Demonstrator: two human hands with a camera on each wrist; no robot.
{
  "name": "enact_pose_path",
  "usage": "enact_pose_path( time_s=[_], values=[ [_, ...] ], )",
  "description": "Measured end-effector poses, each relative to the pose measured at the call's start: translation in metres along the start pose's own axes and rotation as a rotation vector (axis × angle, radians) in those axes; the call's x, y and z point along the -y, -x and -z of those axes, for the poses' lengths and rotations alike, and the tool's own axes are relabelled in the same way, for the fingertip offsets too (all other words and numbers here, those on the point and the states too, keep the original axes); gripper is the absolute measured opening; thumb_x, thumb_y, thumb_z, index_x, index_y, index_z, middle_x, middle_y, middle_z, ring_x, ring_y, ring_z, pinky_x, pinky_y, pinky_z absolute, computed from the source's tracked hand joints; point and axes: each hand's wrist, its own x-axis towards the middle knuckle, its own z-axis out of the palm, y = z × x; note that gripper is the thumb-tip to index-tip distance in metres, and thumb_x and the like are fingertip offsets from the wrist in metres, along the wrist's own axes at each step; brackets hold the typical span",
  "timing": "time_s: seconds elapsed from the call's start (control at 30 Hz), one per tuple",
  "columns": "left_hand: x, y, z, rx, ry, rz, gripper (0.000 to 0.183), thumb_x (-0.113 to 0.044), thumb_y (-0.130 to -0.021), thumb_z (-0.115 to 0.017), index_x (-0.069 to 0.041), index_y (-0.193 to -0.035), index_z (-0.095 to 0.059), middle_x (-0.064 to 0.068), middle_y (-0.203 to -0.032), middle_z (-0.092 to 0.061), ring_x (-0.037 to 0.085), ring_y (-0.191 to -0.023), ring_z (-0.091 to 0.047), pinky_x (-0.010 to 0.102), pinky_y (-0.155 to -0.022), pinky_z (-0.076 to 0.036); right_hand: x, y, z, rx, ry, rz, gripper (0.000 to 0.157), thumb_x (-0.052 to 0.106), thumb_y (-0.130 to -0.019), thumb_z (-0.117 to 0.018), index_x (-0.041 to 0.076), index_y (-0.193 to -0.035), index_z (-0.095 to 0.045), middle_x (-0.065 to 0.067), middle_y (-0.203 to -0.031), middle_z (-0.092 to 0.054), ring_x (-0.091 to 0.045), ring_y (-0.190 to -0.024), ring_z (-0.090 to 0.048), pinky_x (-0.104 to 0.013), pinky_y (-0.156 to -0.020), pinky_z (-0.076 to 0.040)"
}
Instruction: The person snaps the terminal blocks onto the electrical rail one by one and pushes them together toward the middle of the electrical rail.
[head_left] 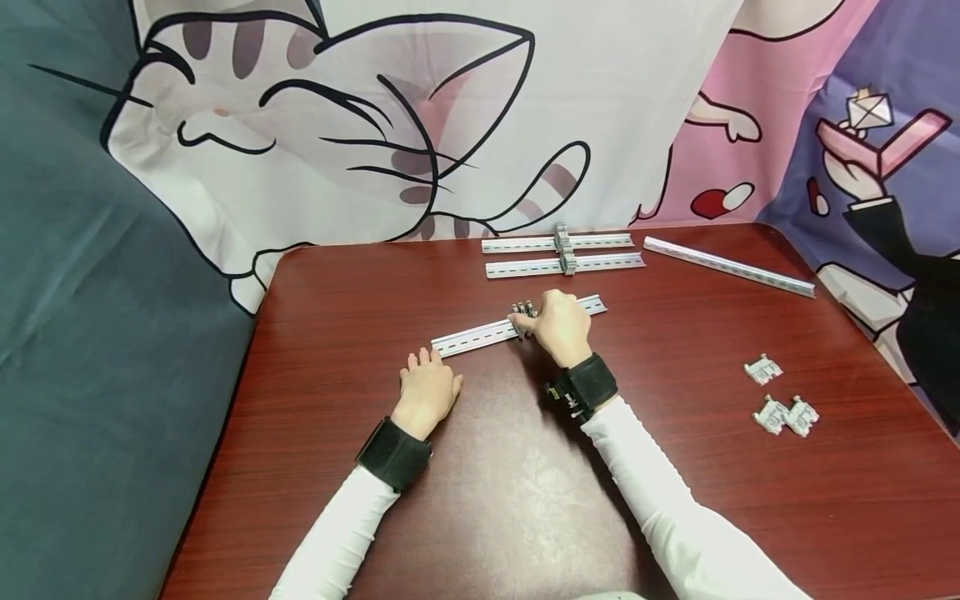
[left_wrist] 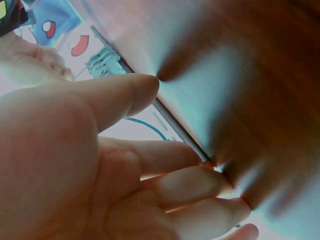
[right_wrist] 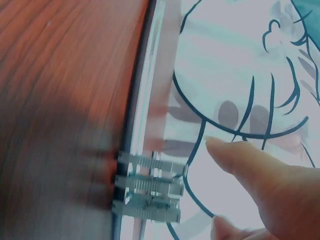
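Note:
A slotted DIN rail (head_left: pixel 476 337) lies at a slant on the table. Several small grey rail-mount blocks (right_wrist: pixel 150 187) sit side by side across it, near its middle. My right hand (head_left: pixel 562 325) is over the rail just right of these blocks, thumb pointing at them. In the right wrist view a gap shows between the thumb (right_wrist: pixel 245 165) and the blocks. My left hand (head_left: pixel 429 392) has its fingers extended at the rail's left end, fingertips down by the rail edge; the thumb is held apart in the left wrist view.
Behind, two parallel DIN rails (head_left: pixel 521 268) are bridged by a row of grey blocks (head_left: pixel 566 250). Another rail (head_left: pixel 727 267) lies angled at the back right. Several loose blocks (head_left: pixel 763 369) lie on the right of the brown table (head_left: pixel 337 292). A printed cloth (head_left: pixel 600 83) hangs behind.

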Motion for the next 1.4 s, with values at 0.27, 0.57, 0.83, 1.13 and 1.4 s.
enact_pose_path(
  time_s=[0.27, 0.57, 0.83, 1.13, 1.4],
  values=[
    [0.022, 0.001, 0.006, 0.203, 0.143, -0.046, 0.081, -0.037, -0.101, -0.048, 0.012, -0.150, -0.007, 0.034, -0.153, -0.023, 0.046, -0.142, -0.028, 0.054, -0.112, -0.033, -0.007, 0.006, -0.012, 0.169, 0.035, -0.058, 0.055, 0.050, -0.072, -0.081, 0.000, -0.085, -0.062, -0.023, -0.093, -0.068, -0.038, -0.083, -0.067, -0.050, -0.063, -0.055],
    [0.072, 0.044, 0.015, 0.200, 0.293, -0.177, 0.076, -0.029, -0.101, -0.048, 0.013, -0.150, -0.007, 0.032, -0.155, -0.018, 0.047, -0.143, -0.023, 0.056, -0.115, -0.025, -0.008, 0.003, -0.016, 0.178, 0.024, -0.034, 0.042, 0.034, -0.076, -0.076, 0.015, -0.052, -0.048, -0.017, -0.076, -0.070, -0.036, -0.072, -0.067, -0.045, -0.052, -0.051],
    [0.101, 0.090, 0.010, 0.137, 0.343, -0.124, 0.073, -0.032, -0.100, -0.050, 0.013, -0.149, -0.017, 0.037, -0.151, -0.023, 0.051, -0.140, -0.024, 0.061, -0.112, -0.026, -0.016, -0.002, -0.009, 0.144, 0.065, -0.017, 0.033, 0.031, -0.073, -0.075, 0.013, -0.055, -0.054, -0.021, -0.079, -0.071, -0.038, -0.073, -0.069, -0.047, -0.057, -0.054],
    [0.107, 0.110, -0.004, 0.106, 0.315, -0.080, 0.066, -0.031, -0.099, -0.051, 0.013, -0.145, -0.032, 0.037, -0.150, -0.024, 0.051, -0.141, -0.021, 0.068, -0.106, -0.026, -0.038, -0.012, -0.003, 0.104, 0.053, -0.038, 0.030, 0.028, -0.073, -0.075, 0.008, -0.059, -0.057, -0.026, -0.084, -0.071, -0.042, -0.077, -0.069, -0.051, -0.062, -0.054],
    [0.106, 0.116, -0.005, 0.111, 0.319, -0.032, 0.068, -0.035, -0.100, -0.050, 0.010, -0.147, -0.029, 0.038, -0.151, -0.019, 0.052, -0.142, -0.017, 0.070, -0.106, -0.024, -0.056, -0.025, 0.005, 0.097, 0.048, -0.100, 0.029, 0.029, -0.074, -0.075, 0.004, -0.068, -0.061, -0.028, -0.089, -0.070, -0.043, -0.082, -0.069, -0.053, -0.065, -0.055]
  ],
)
